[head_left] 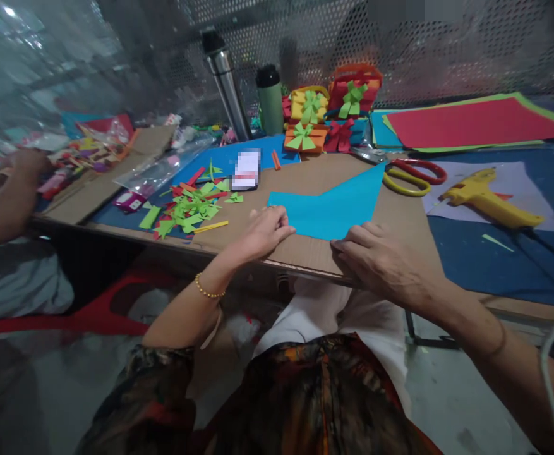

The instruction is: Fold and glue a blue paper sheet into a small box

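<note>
Head view: blue paper (331, 208) lies between the left hand (268, 231) and right hand (374, 256), both curled, gripping its edges.

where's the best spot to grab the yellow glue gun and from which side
The glue gun is probably best taken by its handle, from the right, with the right hand: it lies with the handle stretching right, away from the nozzle, which points left and may be hot.
</note>
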`<state>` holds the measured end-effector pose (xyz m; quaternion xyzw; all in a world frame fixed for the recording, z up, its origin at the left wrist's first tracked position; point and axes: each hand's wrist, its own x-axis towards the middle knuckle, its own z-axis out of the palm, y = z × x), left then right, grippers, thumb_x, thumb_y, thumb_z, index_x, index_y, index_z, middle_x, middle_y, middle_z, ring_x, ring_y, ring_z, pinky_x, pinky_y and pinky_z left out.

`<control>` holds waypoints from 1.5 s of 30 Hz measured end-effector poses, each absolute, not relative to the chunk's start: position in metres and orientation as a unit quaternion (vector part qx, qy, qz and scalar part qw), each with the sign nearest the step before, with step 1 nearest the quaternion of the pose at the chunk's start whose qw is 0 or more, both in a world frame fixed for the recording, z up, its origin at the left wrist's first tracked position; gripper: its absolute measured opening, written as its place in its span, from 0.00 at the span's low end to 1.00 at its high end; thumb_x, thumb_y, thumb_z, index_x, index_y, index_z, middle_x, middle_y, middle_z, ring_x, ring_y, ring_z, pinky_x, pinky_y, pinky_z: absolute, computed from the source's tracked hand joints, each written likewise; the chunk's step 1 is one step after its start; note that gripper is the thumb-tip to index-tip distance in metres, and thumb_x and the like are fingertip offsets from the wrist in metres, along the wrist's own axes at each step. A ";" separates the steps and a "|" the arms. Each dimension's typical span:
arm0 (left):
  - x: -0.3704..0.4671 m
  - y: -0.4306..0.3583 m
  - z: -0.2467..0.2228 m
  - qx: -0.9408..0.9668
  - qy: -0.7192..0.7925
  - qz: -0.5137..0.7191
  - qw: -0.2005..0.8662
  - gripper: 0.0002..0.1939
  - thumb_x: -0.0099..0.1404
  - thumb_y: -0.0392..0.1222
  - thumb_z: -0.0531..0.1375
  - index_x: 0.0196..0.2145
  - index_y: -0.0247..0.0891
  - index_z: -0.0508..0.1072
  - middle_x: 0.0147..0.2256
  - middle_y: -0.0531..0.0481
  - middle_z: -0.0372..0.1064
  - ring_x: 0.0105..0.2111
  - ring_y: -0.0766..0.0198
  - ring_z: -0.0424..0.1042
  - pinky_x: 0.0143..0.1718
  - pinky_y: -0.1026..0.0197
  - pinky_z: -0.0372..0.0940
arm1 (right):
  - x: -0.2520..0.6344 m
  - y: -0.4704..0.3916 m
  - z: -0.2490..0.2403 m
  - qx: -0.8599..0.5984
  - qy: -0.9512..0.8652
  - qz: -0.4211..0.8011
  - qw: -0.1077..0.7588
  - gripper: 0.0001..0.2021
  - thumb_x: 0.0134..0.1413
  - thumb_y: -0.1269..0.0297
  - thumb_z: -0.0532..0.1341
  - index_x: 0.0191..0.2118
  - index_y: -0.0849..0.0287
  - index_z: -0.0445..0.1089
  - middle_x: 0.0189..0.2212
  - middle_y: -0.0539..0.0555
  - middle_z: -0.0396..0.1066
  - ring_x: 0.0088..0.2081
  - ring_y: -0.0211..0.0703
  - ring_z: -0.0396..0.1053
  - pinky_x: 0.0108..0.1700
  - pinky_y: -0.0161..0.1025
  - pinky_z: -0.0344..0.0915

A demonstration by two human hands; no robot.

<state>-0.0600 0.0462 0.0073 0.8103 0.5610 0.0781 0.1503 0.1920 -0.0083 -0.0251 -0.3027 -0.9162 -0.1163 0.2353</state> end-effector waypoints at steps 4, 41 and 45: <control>-0.085 0.061 0.018 0.804 0.568 0.051 0.171 0.09 0.66 0.41 0.60 0.29 0.40 0.63 0.29 0.52 0.67 0.30 0.63 0.64 0.34 0.58 0.55 | 0.192 -0.007 -0.026 -0.298 -0.914 -0.127 0.244 0.14 0.71 0.67 0.54 0.35 0.61 0.74 0.28 0.55 0.65 0.32 0.45 0.55 0.35 0.43 0.51; -0.070 0.024 -0.035 0.947 0.270 0.175 -0.010 0.39 0.73 0.67 0.50 0.69 0.37 0.64 0.67 0.36 0.64 0.70 0.46 0.59 0.70 0.38 0.59 | 0.195 -0.011 -0.017 -0.352 -0.918 -0.069 0.167 0.16 0.74 0.68 0.50 0.37 0.63 0.72 0.33 0.56 0.67 0.36 0.44 0.57 0.40 0.41 0.54; -0.067 0.022 -0.033 0.948 0.270 0.168 -0.007 0.40 0.72 0.68 0.51 0.69 0.35 0.63 0.68 0.34 0.63 0.71 0.46 0.57 0.70 0.38 0.58 | 0.216 -0.026 -0.018 -0.351 -0.915 -0.071 0.186 0.16 0.74 0.70 0.49 0.36 0.62 0.71 0.33 0.55 0.68 0.34 0.43 0.57 0.39 0.41 0.54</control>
